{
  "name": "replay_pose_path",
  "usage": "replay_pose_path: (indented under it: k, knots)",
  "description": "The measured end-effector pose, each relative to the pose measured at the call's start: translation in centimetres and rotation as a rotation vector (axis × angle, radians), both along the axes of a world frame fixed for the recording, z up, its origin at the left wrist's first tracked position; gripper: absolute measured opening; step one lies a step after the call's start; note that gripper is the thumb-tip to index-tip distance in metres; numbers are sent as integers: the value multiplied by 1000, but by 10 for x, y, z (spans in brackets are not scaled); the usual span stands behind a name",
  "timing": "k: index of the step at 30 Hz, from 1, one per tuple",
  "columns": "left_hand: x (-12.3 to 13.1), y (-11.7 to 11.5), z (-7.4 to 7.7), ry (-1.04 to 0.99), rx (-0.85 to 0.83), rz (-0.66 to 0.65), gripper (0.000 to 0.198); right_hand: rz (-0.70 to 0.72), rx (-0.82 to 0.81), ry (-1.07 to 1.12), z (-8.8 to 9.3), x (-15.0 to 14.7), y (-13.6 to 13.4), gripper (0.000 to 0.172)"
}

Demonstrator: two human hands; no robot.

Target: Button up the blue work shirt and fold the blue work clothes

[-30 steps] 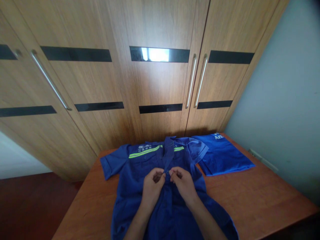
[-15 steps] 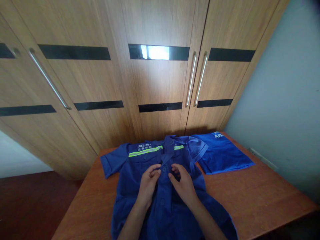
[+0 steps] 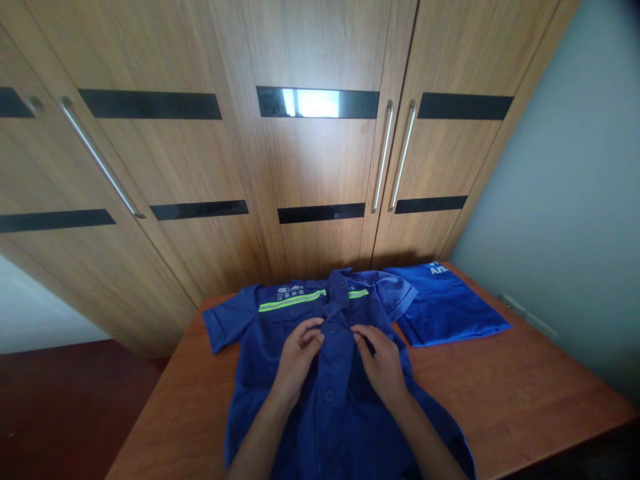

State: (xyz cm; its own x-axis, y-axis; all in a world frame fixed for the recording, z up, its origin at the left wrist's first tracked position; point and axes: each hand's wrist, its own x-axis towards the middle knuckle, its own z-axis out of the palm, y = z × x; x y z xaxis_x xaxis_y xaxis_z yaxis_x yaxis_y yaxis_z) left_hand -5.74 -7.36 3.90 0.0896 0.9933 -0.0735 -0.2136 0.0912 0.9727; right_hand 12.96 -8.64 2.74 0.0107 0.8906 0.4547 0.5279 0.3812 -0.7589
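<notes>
A dark blue short-sleeved work shirt point(image 3: 270, 333) lies front up on the table, with its collar toward the wardrobe. Across its chest runs a yellow-green reflective stripe point(image 3: 293, 301), with pale print above it. My left hand point(image 3: 299, 353) pinches the left edge of the button placket point(image 3: 334, 363) just below the collar. On the other side, my right hand point(image 3: 381, 360) has its thumb and fingertips closed on the cloth at the placket's right edge. Buttons show on the placket, one between my hands and one lower down.
A folded bright blue garment point(image 3: 450, 310) with white lettering lies right of the shirt, touching its sleeve. The brown wooden table point(image 3: 505, 393) meets a wooden wardrobe point(image 3: 320, 167) with metal handles. A pale wall point(image 3: 565, 200) stands on the right.
My right hand has moved slightly right, and its fingertips have closed on the placket edge. The placket now lies flatter and wider between my hands.
</notes>
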Motion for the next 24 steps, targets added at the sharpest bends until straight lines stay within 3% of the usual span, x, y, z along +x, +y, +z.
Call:
replay_pose_path:
  k: [5,8,13,19,24]
  knots:
    - [1,-18,-15,439,164,-113,19,97,-202,-224,-16,19,-10,32]
    - [4,-31,-24,650,254,-255,21,125,-364,-305,-23,24,-10,31]
    - [7,-36,-18,850,351,-327,30,1,-416,-36,-26,15,5,30]
    - [0,5,6,1107,380,-168,26,-120,-282,83,-22,-5,23,32]
    - [3,46,-2,1235,354,-90,23,-159,-252,1,-28,-19,27,15]
